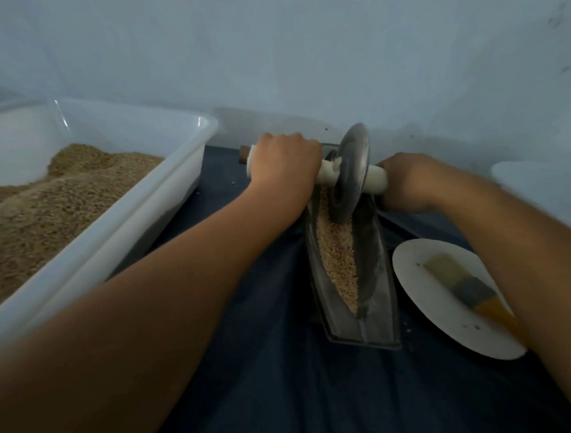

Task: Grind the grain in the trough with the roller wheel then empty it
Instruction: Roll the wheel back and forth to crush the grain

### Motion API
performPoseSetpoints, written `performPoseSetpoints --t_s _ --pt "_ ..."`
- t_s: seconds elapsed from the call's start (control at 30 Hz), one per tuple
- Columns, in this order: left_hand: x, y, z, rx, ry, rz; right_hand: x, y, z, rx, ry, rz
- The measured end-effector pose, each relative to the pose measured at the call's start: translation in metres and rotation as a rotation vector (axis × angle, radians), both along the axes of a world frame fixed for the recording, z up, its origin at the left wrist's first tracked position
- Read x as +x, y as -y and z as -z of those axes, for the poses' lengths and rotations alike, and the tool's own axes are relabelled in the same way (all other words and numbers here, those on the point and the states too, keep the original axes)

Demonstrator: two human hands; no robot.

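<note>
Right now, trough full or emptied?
Not emptied: grain lines the trough under the roller wheel.

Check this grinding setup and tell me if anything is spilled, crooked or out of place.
Only small things stand out. A few pale specks lie loose on the dark cloth beside the left hand, perhaps spilled grain. The grain otherwise sits inside the trough, and the brush lies on its plate.
</note>
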State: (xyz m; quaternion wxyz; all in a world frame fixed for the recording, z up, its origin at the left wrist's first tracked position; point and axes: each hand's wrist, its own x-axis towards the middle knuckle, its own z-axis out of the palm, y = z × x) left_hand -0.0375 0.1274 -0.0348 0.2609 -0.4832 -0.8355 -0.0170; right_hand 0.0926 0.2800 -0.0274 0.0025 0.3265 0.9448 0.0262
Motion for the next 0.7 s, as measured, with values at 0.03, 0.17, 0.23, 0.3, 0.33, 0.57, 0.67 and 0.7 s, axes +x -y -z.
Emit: performPoseSetpoints --t_s 0.03,0.17,0.23,0.3,0.33,0.57,0.67,0.7 --pt "0.002 0.005 0.001 0.002 0.021 0.015 0.005 0.006 0.001 0.018 -0.011 0.002" --pt "0.016 0.032 0.004 -0.011 0.117 0.039 0.029 0.038 0.004 0.131 -0.070 -0.016" --pt "0.028 0.051 0.008 -0.024 0.137 0.034 0.044 0.057 0.005 0.178 -0.105 -0.047" --pt "0.040 0.070 0.011 -0.049 0.129 0.034 0.058 0.077 0.005 0.249 -0.114 -0.077" --pt "0.046 0.079 0.012 -0.064 0.120 0.032 0.064 0.087 0.005 0.292 -0.109 -0.095" --pt "0.061 0.103 0.015 -0.068 -0.013 0.062 0.087 0.118 0.006 0.538 -0.059 -0.092" --pt "0.053 0.096 0.016 -0.081 0.034 0.061 0.076 0.110 0.006 0.477 -0.086 -0.086" --pt "0.048 0.091 0.016 -0.077 0.057 0.066 0.069 0.103 0.005 0.408 -0.107 -0.095"
